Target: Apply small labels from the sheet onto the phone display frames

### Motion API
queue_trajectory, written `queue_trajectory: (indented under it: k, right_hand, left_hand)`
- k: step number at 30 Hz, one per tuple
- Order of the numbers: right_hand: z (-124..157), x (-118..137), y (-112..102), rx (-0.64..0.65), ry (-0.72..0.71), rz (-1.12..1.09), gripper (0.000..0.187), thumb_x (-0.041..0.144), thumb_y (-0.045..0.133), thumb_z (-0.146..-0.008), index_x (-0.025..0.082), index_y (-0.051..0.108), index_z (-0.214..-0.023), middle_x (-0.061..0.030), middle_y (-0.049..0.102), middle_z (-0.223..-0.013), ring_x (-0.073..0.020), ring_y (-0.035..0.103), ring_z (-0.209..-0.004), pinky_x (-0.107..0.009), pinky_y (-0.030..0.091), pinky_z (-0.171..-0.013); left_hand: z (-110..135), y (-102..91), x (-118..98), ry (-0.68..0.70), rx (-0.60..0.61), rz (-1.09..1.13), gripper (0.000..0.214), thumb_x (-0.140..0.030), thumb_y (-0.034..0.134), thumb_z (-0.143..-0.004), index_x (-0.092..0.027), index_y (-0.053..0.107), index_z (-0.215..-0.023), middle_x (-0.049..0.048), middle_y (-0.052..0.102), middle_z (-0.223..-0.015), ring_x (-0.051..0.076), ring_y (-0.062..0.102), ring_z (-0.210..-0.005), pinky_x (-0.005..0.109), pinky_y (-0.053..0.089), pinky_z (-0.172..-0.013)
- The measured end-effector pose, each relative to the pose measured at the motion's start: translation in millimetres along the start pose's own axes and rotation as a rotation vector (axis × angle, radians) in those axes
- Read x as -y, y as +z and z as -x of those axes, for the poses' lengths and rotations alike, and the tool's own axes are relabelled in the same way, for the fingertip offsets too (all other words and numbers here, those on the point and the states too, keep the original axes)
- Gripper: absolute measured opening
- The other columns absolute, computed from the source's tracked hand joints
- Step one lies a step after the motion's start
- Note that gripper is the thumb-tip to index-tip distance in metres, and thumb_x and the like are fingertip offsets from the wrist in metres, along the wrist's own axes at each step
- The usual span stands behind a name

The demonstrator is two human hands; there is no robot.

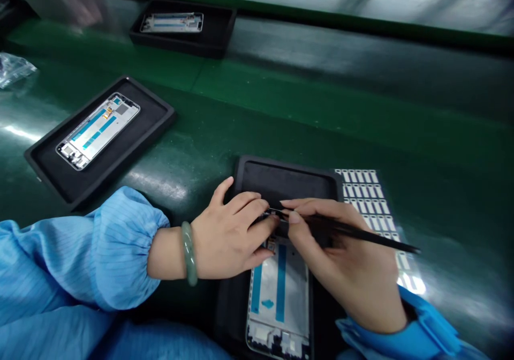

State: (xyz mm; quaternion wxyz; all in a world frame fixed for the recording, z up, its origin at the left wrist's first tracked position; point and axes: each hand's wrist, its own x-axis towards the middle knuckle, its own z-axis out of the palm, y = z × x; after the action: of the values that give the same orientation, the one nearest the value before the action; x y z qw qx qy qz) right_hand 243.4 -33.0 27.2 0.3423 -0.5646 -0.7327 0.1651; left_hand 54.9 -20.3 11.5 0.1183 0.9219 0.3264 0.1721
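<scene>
A phone mid-frame [295, 290] with blue strips lies in a black tray [287, 180] in front of me. My left hand [235, 231], with a green bangle on its wrist, rests over the frame's upper end. Its fingers are bent and grip the frame there, the little finger stretched away. In my right hand [345, 258] is a pair of black tweezers [373, 237], pinched between thumb and fingers. Their tips reach the upper end of the frame, close to my left fingertips. Whatever small part sits at the tips is hidden by my fingers.
A sheet of small white stickers [367, 207] lies right of the tray. To the left, another black tray [160, 119] holds a phone mid-frame [98, 129]. Farther back stands a third tray [219, 30] with a similar frame [172, 22]. A clear plastic bag [14, 70] lies far left.
</scene>
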Motion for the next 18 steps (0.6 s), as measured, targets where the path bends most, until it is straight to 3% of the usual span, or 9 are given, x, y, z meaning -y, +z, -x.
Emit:
queue_trajectory:
  k: [5,12,18]
  right_hand:
    - [-2,3,-1,0.021,0.008,0.006,0.007,0.022,0.059,-0.087,0.026,0.058,-0.093,-0.002,0.07,-0.089,-0.0179,0.07,-0.082,-0.031,0.058,-0.069]
    - [8,-6,3,-0.031,0.25,-0.279,0.012,0.026,0.064,-0.086,0.025,0.059,-0.097,-0.0026,0.07,-0.096,-0.0178,0.071,-0.085,-0.034,0.06,-0.076]
    - [8,-8,5,-0.027,0.227,-0.281,0.012,0.026,0.064,-0.087,0.026,0.06,-0.098,-0.0014,0.07,-0.096,-0.0174,0.071,-0.086,-0.035,0.059,-0.08]
  left_hand:
    - [0,-0.6,0,0.003,-0.003,0.01,0.037,-0.038,0.051,-0.095,-0.013,0.059,-0.121,0.0119,0.062,-0.123,0.029,0.052,-0.122,0.061,0.031,-0.11]
    - [0,-2.5,-1,-0.001,0.013,0.02,0.038,-0.038,0.052,-0.095,-0.014,0.057,-0.123,0.0112,0.062,-0.124,0.029,0.053,-0.122,0.062,0.032,-0.109]
    - [0,-3.2,-1,-0.005,0.017,0.019,0.037,-0.038,0.05,-0.095,-0.014,0.058,-0.123,0.0111,0.061,-0.123,0.029,0.052,-0.123,0.061,0.031,-0.11]
